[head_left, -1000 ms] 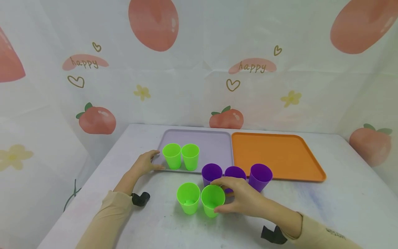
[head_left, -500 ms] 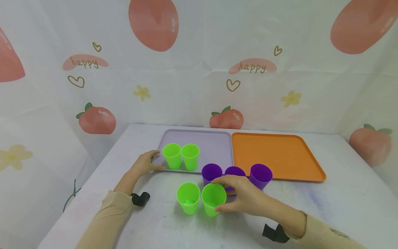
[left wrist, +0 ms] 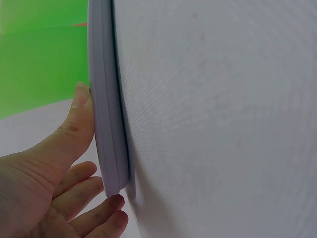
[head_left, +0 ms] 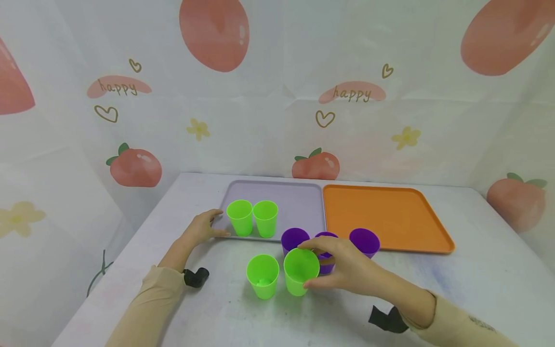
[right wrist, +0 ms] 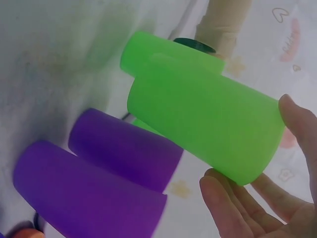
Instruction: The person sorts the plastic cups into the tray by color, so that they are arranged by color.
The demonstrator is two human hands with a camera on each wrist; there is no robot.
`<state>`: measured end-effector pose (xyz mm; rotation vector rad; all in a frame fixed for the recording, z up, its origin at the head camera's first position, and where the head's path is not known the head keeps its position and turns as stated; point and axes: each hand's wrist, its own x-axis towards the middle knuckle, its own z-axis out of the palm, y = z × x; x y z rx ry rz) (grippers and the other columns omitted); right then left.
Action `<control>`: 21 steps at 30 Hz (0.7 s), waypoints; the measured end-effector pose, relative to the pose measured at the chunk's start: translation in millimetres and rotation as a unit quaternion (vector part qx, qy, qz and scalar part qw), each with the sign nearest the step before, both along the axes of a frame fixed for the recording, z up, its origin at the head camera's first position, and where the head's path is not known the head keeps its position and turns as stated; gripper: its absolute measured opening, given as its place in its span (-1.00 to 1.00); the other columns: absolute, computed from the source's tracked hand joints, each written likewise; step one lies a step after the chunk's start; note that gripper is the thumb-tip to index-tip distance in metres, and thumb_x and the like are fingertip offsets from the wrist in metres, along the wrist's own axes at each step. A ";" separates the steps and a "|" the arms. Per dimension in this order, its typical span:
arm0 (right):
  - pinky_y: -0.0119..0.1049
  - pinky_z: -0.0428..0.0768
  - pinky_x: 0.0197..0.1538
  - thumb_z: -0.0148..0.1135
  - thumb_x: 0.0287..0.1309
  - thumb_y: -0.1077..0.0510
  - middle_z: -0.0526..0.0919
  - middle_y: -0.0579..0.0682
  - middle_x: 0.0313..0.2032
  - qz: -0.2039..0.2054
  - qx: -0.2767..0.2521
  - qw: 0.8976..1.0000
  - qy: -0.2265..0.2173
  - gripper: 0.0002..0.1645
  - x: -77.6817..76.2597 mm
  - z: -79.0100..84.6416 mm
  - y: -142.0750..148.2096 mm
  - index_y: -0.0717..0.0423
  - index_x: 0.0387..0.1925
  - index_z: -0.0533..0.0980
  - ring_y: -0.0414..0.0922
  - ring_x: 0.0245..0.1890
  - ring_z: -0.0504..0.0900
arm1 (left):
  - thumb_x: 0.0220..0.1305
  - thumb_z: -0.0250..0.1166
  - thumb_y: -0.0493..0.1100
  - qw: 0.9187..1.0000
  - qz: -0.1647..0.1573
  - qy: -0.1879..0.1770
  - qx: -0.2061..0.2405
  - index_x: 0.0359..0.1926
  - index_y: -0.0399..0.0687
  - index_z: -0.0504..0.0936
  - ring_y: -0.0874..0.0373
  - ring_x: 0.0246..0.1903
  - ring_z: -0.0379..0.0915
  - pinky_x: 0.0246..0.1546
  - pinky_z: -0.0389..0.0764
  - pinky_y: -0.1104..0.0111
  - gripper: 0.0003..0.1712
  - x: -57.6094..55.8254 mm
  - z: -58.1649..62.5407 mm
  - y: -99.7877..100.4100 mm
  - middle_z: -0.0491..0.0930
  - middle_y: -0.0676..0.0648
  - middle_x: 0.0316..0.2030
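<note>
My right hand (head_left: 347,267) holds a green plastic cup (right wrist: 198,119) by its upper rim, thumb on one side and fingers on the other. The cup is upright. To its left a second green cup (head_left: 262,277) stands on the table. My left hand (head_left: 204,229) holds the near left corner of the pale purple-grey tray (head_left: 299,197); in the left wrist view its thumb presses the rim (left wrist: 105,114) and the fingers curl round the corner. On that tray stand two more green cups, a left one (head_left: 240,219) and a right one (head_left: 265,220), close together.
Behind the held cup, a left purple cup (head_left: 295,241), a middle one (head_left: 327,267) partly hidden by my right hand, and a right one (head_left: 364,241) stand before the trays. An orange tray (head_left: 381,217) lies beside the grey one. A printed curtain (head_left: 269,106) hangs behind the table.
My right hand has raised the green cup slightly and shifted it a little right and away from me. My left hand and the other cups have stayed put.
</note>
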<state>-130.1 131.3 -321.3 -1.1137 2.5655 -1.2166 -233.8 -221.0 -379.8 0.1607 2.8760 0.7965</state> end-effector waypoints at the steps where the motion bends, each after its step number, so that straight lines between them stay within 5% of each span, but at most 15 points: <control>1: -0.43 0.67 -0.13 0.47 -0.14 -0.05 0.61 -0.05 -0.14 0.002 -0.001 1.000 0.001 -0.32 -0.2 1.7 0.5 0.15 0.04 0.48 -0.16 -0.13 0.63 | 0.00 0.44 -0.08 1.000 0.001 0.000 0.000 0.28 -0.33 0.26 -0.34 0.24 0.23 0.24 0.34 -0.08 -0.12 0.1 -0.1 -0.1 0.27 -0.45 0.25; 21: -0.49 0.66 -0.16 0.49 -0.17 0.02 0.66 -0.04 -0.11 0.004 -0.017 0.998 0.053 -0.33 -3.6 38.5 11.6 0.12 0.03 0.48 -0.21 -0.16 0.66 | 0.01 0.43 -0.09 1.000 0.000 -0.001 0.005 0.29 -0.34 0.25 -0.34 0.25 0.21 0.25 0.32 -0.08 -0.12 -1.6 -1.8 -0.4 0.26 -0.46 0.25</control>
